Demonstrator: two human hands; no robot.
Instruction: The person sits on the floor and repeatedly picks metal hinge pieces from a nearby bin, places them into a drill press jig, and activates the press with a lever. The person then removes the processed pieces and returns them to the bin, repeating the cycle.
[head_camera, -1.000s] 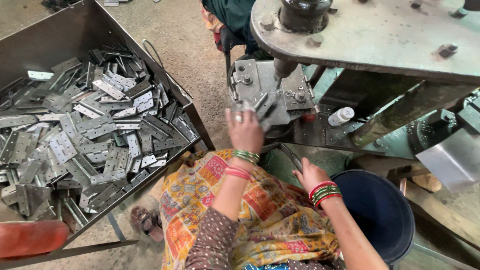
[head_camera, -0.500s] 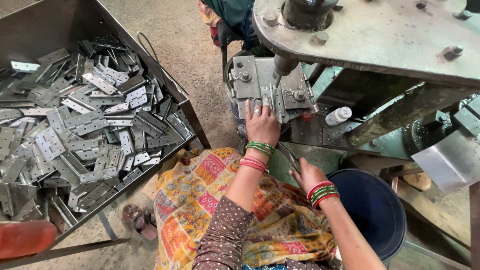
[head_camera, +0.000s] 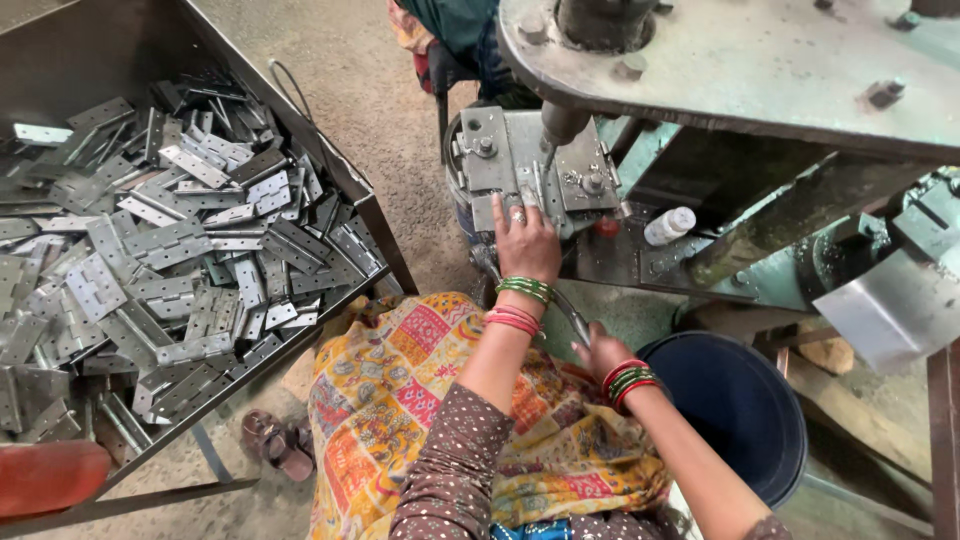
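My left hand (head_camera: 526, 246) reaches forward, and its fingers lie flat on the grey metal die block (head_camera: 492, 150) of a press, under the vertical ram (head_camera: 556, 125). The fingertips cover whatever lies beneath them. Nearer my lap, my right hand (head_camera: 601, 356) is closed around a thin metal lever rod (head_camera: 570, 312) that slants up towards the machine. Both wrists carry green and red bangles. A yellow patterned cloth (head_camera: 400, 390) covers my knees.
A big steel tray (head_camera: 372, 212) on the left is heaped with several flat grey hinges (head_camera: 170, 250). A dark blue bucket (head_camera: 745, 405) stands at the right. A small white bottle (head_camera: 669, 225) rests on the press base. Another person's clothing (head_camera: 455, 35) shows at the top.
My left hand has moved forward from in front of the die block onto it. My right hand stays on the lever rod. The view has shifted a little.
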